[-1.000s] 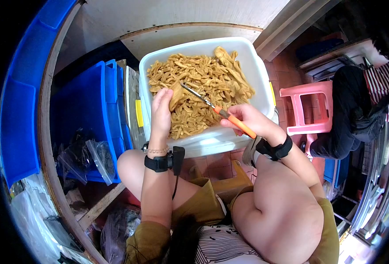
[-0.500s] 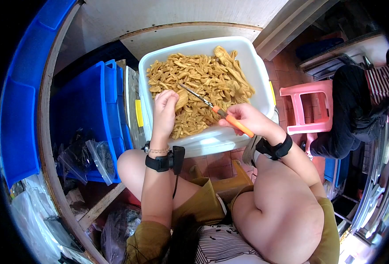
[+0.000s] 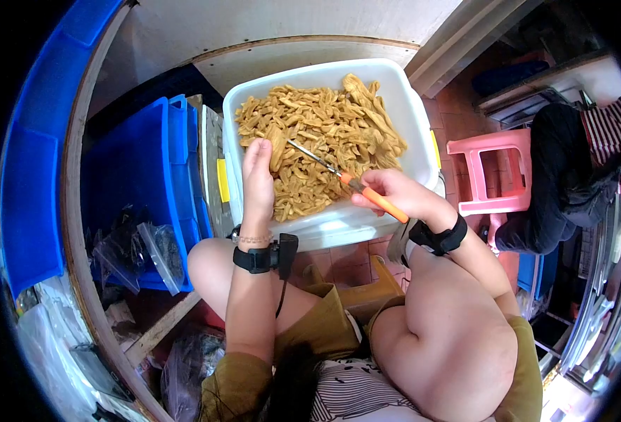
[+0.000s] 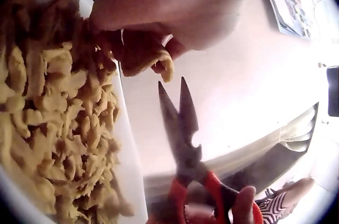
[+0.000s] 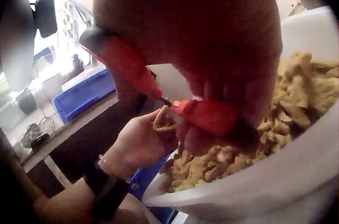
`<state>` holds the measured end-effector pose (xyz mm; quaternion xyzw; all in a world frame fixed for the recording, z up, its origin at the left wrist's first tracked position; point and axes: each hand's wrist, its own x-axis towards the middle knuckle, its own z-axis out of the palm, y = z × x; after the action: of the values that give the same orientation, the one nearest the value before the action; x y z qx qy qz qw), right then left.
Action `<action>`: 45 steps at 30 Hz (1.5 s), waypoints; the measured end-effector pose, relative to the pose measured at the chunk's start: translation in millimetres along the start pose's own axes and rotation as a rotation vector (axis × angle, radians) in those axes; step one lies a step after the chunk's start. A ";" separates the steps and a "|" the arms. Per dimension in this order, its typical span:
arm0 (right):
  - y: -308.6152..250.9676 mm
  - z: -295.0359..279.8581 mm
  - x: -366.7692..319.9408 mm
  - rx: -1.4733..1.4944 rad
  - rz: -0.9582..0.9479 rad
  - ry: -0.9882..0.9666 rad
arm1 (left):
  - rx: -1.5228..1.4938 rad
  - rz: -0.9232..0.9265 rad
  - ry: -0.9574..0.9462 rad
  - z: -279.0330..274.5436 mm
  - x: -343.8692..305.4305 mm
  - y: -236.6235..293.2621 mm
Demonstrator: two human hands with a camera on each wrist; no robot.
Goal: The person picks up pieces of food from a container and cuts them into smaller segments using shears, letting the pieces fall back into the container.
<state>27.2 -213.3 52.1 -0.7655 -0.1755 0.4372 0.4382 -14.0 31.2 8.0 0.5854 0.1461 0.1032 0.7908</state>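
By the left hand (image 4: 169,6), a tan piece (image 4: 143,60) is held at the fingers, its curled end pointed toward the right hand (image 4: 243,205). By the right hand, of which only fingers are seen, scissors (image 4: 183,147) with red-orange handles are gripped. The 2 blades are spread apart and aimed at the left hand; their tips are seen just beside the curled end, though whether it is touched cannot be told. Alongside both hands, tan strips (image 4: 63,128) are heaped in a white tub (image 4: 133,171). Beside the right hand's fingers, striped cloth (image 4: 274,208) is seen.
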 end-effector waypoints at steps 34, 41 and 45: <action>0.2 3.6 5.6 -0.100 -0.071 0.134 | 0.074 -0.005 -0.074 -8.6 9.7 -44.3; -2.2 2.3 0.9 0.023 -0.049 0.090 | 0.069 -0.019 -0.129 -8.3 6.3 -25.9; -0.8 6.1 5.9 -0.079 -0.080 0.135 | 0.481 0.175 -0.172 -7.9 2.2 -21.4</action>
<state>25.6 -205.9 48.3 -0.8024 -0.1930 0.3593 0.4357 -14.8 32.8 -14.9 0.7734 0.0473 0.0834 0.6266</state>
